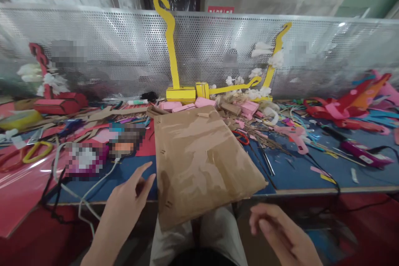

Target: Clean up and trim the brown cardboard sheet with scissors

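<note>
While neither hand was closed on anything, a brown cardboard sheet (199, 174) was laid across the near edge of the blue worktop (293, 174). Behind it, a yellow hooked stem (171, 50) was joined upright to a yellow base (181, 94), apparently finished; no assembly was seen on the sheet, where work seemed not yet begun. The left hand (133, 194) was poised just beside the sheet's left edge, thumb and forefinger parted. The right hand (278, 229) was held low near the right corner, loosely curled, thumb slightly apart.

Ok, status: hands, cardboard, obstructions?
Left fingers open, left of cardboard. Right fingers curled, off it. Cardboard overhangs table edge. Pink pieces crowd its far side.
</note>
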`<move>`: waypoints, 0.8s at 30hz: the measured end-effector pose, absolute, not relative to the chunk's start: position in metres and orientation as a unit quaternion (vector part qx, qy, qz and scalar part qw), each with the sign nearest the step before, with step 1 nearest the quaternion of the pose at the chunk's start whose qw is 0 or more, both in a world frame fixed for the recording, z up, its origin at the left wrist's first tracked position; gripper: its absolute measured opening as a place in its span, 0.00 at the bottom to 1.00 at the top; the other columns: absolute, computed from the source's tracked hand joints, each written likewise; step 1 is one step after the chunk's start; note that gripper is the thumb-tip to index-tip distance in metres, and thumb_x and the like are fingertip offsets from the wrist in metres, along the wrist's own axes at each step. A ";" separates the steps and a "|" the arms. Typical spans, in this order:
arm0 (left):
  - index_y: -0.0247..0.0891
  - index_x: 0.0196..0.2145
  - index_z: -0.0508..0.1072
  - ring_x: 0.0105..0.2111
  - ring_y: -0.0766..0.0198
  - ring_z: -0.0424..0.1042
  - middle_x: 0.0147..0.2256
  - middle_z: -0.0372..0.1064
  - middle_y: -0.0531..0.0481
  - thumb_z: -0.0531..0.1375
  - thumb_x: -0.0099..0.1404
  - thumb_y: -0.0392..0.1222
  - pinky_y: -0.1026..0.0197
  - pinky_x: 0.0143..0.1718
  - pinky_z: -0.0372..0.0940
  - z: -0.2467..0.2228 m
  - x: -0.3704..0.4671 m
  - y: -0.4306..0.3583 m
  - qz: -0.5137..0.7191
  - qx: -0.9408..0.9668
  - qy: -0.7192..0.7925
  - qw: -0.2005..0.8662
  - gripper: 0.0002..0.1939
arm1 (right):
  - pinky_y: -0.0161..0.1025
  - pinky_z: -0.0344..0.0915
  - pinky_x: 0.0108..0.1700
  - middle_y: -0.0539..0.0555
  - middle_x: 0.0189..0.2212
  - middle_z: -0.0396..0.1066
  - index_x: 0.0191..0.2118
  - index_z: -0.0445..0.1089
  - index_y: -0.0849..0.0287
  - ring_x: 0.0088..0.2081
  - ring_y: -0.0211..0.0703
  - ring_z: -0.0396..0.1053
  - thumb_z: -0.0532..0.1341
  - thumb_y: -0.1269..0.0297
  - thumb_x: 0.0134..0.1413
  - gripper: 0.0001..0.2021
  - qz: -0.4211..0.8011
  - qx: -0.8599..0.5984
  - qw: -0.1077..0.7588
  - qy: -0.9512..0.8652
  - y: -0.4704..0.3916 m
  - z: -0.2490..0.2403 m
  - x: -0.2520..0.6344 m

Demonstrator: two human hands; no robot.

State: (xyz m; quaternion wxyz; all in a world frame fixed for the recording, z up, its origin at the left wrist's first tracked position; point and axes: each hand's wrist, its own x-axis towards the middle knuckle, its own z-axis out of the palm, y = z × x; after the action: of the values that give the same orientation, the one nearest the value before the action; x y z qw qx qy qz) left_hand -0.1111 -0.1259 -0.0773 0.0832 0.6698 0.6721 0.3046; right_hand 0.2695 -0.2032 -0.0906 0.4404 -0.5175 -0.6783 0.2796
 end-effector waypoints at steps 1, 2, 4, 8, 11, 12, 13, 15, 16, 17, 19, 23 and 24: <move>0.44 0.58 0.71 0.34 0.51 0.76 0.34 0.77 0.48 0.52 0.73 0.57 0.53 0.39 0.66 -0.079 -0.112 -0.126 0.304 0.684 0.661 0.049 0.23 | 0.39 0.76 0.41 0.53 0.37 0.78 0.47 0.73 0.49 0.38 0.46 0.78 0.56 0.55 0.69 0.11 0.245 -0.511 0.424 -0.707 -0.192 -0.081 0.269; 0.45 0.58 0.71 0.41 0.50 0.76 0.40 0.78 0.46 0.52 0.73 0.56 0.51 0.45 0.66 -0.080 -0.112 -0.125 0.307 0.701 0.643 0.022 0.22 | 0.39 0.76 0.46 0.54 0.41 0.78 0.48 0.73 0.49 0.43 0.46 0.78 0.56 0.57 0.69 0.10 0.212 -0.499 0.398 -0.740 -0.179 -0.072 0.267; 0.45 0.58 0.71 0.54 0.47 0.71 0.53 0.75 0.43 0.52 0.74 0.54 0.46 0.56 0.63 -0.084 -0.110 -0.121 0.310 0.733 0.606 -0.017 0.21 | 0.42 0.73 0.53 0.54 0.49 0.76 0.51 0.72 0.48 0.51 0.47 0.75 0.55 0.59 0.71 0.11 0.174 -0.482 0.328 -0.794 -0.147 -0.055 0.262; 0.45 0.66 0.63 0.63 0.46 0.64 0.67 0.62 0.42 0.53 0.74 0.52 0.43 0.62 0.60 -0.097 -0.108 -0.109 0.276 0.758 0.590 -0.035 0.26 | 0.49 0.70 0.58 0.57 0.54 0.72 0.59 0.69 0.51 0.55 0.49 0.71 0.53 0.64 0.72 0.16 0.078 -0.439 0.222 -0.867 -0.079 -0.036 0.246; 0.47 0.69 0.58 0.62 0.45 0.66 0.66 0.63 0.43 0.56 0.72 0.52 0.42 0.62 0.59 -0.108 -0.110 -0.105 0.264 0.757 0.596 -0.048 0.30 | 0.48 0.70 0.55 0.58 0.52 0.72 0.62 0.68 0.55 0.53 0.49 0.72 0.52 0.68 0.72 0.18 0.032 -0.397 0.151 -0.905 -0.039 -0.029 0.233; 0.47 0.69 0.58 0.62 0.45 0.67 0.66 0.64 0.43 0.56 0.71 0.52 0.42 0.63 0.59 -0.110 -0.110 -0.105 0.265 0.756 0.595 -0.055 0.31 | 0.47 0.70 0.54 0.58 0.51 0.72 0.62 0.67 0.56 0.52 0.48 0.72 0.52 0.68 0.72 0.19 0.023 -0.377 0.129 -0.917 -0.028 -0.027 0.230; 0.48 0.69 0.59 0.62 0.44 0.67 0.66 0.65 0.44 0.57 0.71 0.52 0.41 0.63 0.59 -0.112 -0.110 -0.106 0.267 0.756 0.595 -0.061 0.31 | 0.46 0.70 0.53 0.58 0.50 0.72 0.63 0.67 0.56 0.52 0.48 0.72 0.52 0.69 0.72 0.19 0.017 -0.357 0.110 -0.928 -0.019 -0.024 0.228; 0.48 0.68 0.60 0.61 0.43 0.68 0.65 0.66 0.44 0.56 0.71 0.53 0.41 0.63 0.59 -0.114 -0.111 -0.107 0.269 0.754 0.595 -0.070 0.30 | 0.42 0.69 0.52 0.57 0.50 0.73 0.61 0.69 0.55 0.50 0.45 0.73 0.52 0.69 0.72 0.18 0.009 -0.318 0.081 -0.945 -0.004 -0.019 0.224; 0.48 0.69 0.60 0.61 0.43 0.68 0.65 0.66 0.44 0.56 0.71 0.53 0.41 0.62 0.59 -0.114 -0.110 -0.107 0.270 0.753 0.596 -0.073 0.31 | 0.41 0.68 0.51 0.56 0.49 0.73 0.59 0.71 0.55 0.48 0.44 0.73 0.52 0.69 0.72 0.16 0.003 -0.299 0.073 -0.952 0.003 -0.017 0.223; 0.48 0.69 0.59 0.61 0.43 0.69 0.64 0.67 0.44 0.56 0.71 0.53 0.41 0.62 0.59 -0.114 -0.110 -0.108 0.270 0.752 0.597 -0.076 0.31 | 0.40 0.68 0.50 0.55 0.47 0.73 0.55 0.72 0.55 0.47 0.44 0.73 0.52 0.69 0.73 0.15 -0.003 -0.279 0.066 -0.958 0.008 -0.016 0.222; 0.48 0.70 0.57 0.60 0.43 0.69 0.64 0.67 0.45 0.57 0.70 0.53 0.41 0.62 0.60 -0.115 -0.109 -0.108 0.269 0.750 0.599 -0.079 0.33 | 0.40 0.66 0.48 0.54 0.45 0.73 0.48 0.74 0.56 0.44 0.43 0.72 0.53 0.68 0.73 0.12 -0.021 -0.242 0.052 -0.969 0.018 -0.015 0.221; 0.50 0.72 0.52 0.61 0.43 0.69 0.66 0.64 0.47 0.57 0.71 0.52 0.40 0.63 0.58 -0.116 -0.110 -0.109 0.274 0.750 0.596 -0.083 0.36 | 0.39 0.65 0.42 0.54 0.45 0.72 0.45 0.71 0.57 0.38 0.42 0.71 0.54 0.71 0.70 0.08 -0.059 -0.208 0.012 -0.976 0.031 -0.015 0.218; 0.51 0.73 0.51 0.61 0.43 0.69 0.67 0.63 0.47 0.57 0.71 0.52 0.40 0.64 0.57 -0.116 -0.110 -0.110 0.275 0.753 0.592 -0.081 0.37 | 0.39 0.64 0.41 0.54 0.46 0.71 0.46 0.70 0.57 0.37 0.41 0.71 0.55 0.73 0.69 0.08 -0.067 -0.199 0.001 -0.978 0.034 -0.015 0.217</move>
State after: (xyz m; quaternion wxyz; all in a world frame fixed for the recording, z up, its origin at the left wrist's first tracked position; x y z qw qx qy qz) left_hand -0.1104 -0.1097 -0.1157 -0.0814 0.7531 0.5922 0.2748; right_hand 0.2170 0.0337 -0.0153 0.0006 -0.1987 -0.9778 -0.0665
